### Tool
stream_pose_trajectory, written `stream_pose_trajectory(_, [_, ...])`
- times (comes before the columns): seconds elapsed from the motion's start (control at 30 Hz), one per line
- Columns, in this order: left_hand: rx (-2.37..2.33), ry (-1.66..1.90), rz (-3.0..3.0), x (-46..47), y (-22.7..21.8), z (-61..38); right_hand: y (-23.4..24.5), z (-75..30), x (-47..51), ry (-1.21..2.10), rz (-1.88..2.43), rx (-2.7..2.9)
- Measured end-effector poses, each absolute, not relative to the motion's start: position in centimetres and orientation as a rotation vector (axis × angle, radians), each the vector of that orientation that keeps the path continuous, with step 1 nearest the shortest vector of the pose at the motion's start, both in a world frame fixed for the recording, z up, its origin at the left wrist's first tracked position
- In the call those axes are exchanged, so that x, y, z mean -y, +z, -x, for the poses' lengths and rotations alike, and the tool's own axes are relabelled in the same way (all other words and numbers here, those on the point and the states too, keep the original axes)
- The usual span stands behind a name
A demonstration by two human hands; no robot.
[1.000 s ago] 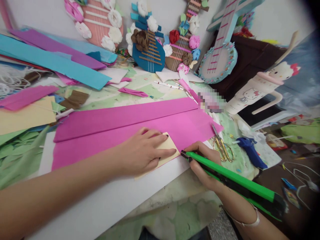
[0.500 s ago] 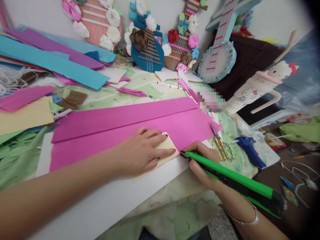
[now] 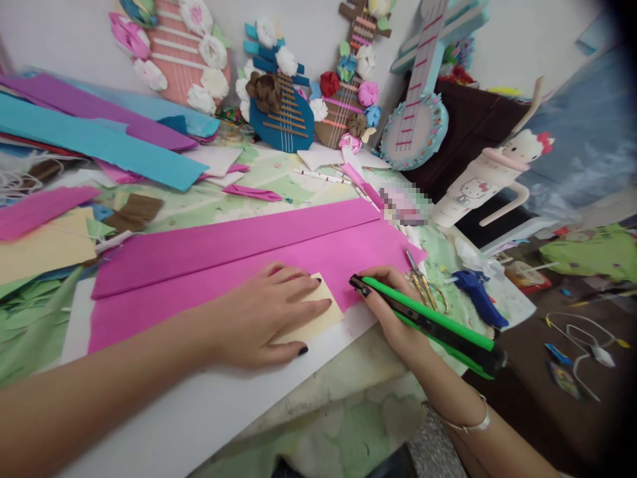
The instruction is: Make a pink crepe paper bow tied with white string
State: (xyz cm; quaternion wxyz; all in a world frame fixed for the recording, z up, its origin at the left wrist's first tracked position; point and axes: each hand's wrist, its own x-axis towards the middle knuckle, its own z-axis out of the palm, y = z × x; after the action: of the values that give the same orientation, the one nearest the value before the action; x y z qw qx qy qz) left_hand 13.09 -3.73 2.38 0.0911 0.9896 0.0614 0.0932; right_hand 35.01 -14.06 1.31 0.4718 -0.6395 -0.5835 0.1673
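Note:
My left hand (image 3: 271, 312) lies flat with its fingers spread, pressing a cream card (image 3: 327, 307) onto a large pink paper sheet (image 3: 298, 247). The thumb rests off the card's lower edge, over the white board (image 3: 199, 405) beneath. In my right hand (image 3: 395, 325) is a green and black utility knife (image 3: 432, 320), its front end pointing left above the pink sheet. No blade can be made out at its tip. The pink sheet has a long fold or layered strip along its far side. Gold-handled scissors (image 3: 424, 285) lie just beyond my right hand, partly hidden by it.
A blue glue gun (image 3: 480, 299) and a white cup (image 3: 472, 186) stand to the right. Paper guitars (image 3: 283, 119) decorated with flowers lean on the wall. Coloured paper strips (image 3: 104, 136) and scraps are piled at left. The table's edge (image 3: 308, 392) runs along the near side.
My right hand has lifted the knife up and away from the card's corner. My left thumb has spread outward, away from the fingers. The view has shifted slightly.

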Motion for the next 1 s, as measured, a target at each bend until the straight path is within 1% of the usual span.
stream_pose_trajectory(0.53, [-0.164,0.472,-3.002,4.0,2.9,-12.3,0.8,-34.6,13.5,0.31,1.577,1.39])
stream_pose_trajectory(0.77, [-0.348,0.654,-3.041,2.1,2.9,-11.4,1.4,-34.4,13.6,0.312,1.572,1.39])
stream_pose_trajectory(0.9, [-0.622,0.786,-3.117,0.5,3.1,-10.7,1.0,-34.5,13.5,0.289,1.571,1.382])
stream_pose_trajectory(1.0, [-0.627,0.778,-3.092,1.2,3.2,-11.0,0.4,-34.7,13.1,0.264,1.551,1.3])
